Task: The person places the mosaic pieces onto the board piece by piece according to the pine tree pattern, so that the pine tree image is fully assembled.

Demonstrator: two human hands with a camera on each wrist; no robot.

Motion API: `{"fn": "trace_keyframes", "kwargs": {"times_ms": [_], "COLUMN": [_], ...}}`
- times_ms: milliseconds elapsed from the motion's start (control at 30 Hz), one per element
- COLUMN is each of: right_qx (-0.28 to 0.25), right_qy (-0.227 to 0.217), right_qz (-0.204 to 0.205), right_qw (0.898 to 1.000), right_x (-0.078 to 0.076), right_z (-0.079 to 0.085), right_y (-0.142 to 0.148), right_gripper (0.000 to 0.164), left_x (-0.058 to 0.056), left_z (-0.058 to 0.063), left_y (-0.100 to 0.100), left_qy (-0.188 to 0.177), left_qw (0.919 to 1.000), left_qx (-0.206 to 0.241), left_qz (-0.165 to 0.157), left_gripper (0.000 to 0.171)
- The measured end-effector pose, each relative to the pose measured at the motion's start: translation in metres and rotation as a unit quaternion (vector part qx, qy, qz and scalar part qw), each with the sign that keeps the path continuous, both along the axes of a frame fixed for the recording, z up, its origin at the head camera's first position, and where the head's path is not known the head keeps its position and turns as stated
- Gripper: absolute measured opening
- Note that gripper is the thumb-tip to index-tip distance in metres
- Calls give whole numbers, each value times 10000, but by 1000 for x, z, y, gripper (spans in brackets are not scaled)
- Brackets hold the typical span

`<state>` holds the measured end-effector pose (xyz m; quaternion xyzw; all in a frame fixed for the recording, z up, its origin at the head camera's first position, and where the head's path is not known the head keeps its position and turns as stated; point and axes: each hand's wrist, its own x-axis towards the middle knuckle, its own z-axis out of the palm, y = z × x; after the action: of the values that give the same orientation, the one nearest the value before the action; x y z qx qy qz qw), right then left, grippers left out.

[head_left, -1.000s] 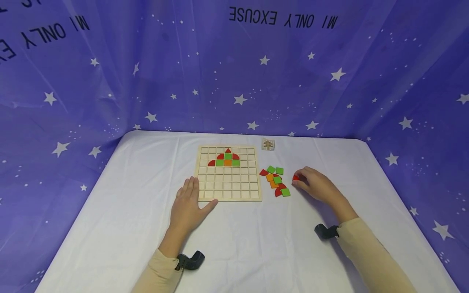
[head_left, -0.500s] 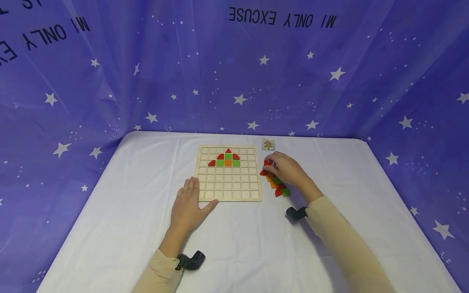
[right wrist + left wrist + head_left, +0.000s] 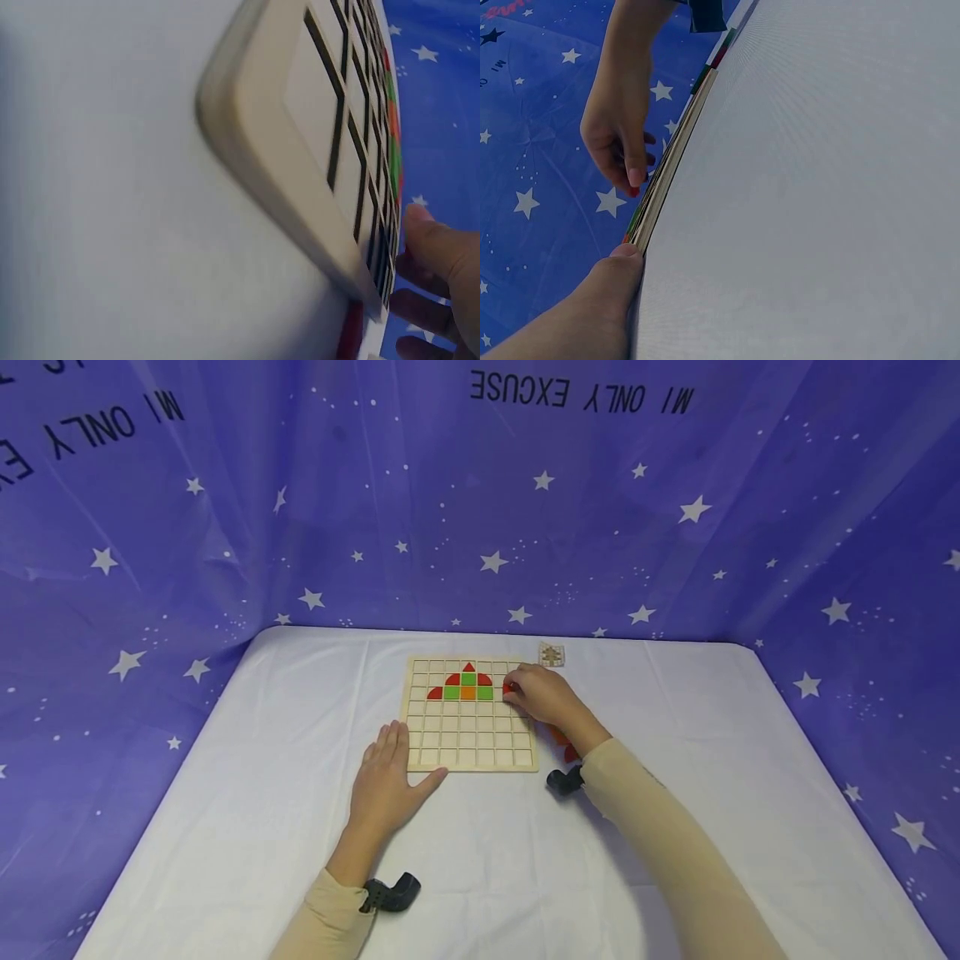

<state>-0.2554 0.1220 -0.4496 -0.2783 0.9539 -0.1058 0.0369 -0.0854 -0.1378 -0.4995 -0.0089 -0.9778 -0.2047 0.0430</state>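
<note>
A square wooden grid board (image 3: 471, 760) lies on the table, with red, green and orange tiles set in its upper cells. My left hand (image 3: 381, 785) rests flat at the board's lower left corner, fingers along the left edge and thumb on the front edge. Over the right part of the board, my right hand (image 3: 546, 695) pinches a red tile (image 3: 507, 688), just right of the green tile (image 3: 485, 693) ending the lower row. That red tile also shows below the fingertips in the left wrist view; its full outline is hidden by the fingers.
Loose tiles (image 3: 572, 753) lie right of the board, mostly covered by the right hand and wrist. A small patterned card (image 3: 552, 655) lies beyond the board's far right corner. White cloth (image 3: 480, 877) covers the table, and a purple starry curtain (image 3: 420, 510) hangs behind.
My right hand has moved left with the red tile, from right of the loose tiles, across them, to above the board's right side. The left hand has stayed in place.
</note>
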Motion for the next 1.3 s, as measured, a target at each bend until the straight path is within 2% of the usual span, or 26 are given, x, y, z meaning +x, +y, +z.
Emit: {"fn": "trace_keyframes", "kwargs": {"times_ms": [133, 267, 633, 1300], "right_qx": [122, 21, -276, -306], "right_qy": [76, 135, -91, -252], "right_qz": [86, 86, 6, -32], "right_qw": [9999, 9999, 9996, 9992], "right_x": [-2, -2, -3, -8], "right_z": [-3, -3, -2, -3], "right_y": [-7, -11, -14, -14], "right_gripper": [31, 28, 24, 22], "left_x": [0, 0, -1, -1], "left_z": [0, 1, 0, 2], "left_y": [0, 0, -1, 0], "left_qy": [-18, -34, -44, -83], "left_qw": [10000, 10000, 10000, 10000], "left_qx": [1, 13, 13, 54], "left_qz": [1, 9, 9, -7], "left_gripper": [105, 106, 106, 105]}}
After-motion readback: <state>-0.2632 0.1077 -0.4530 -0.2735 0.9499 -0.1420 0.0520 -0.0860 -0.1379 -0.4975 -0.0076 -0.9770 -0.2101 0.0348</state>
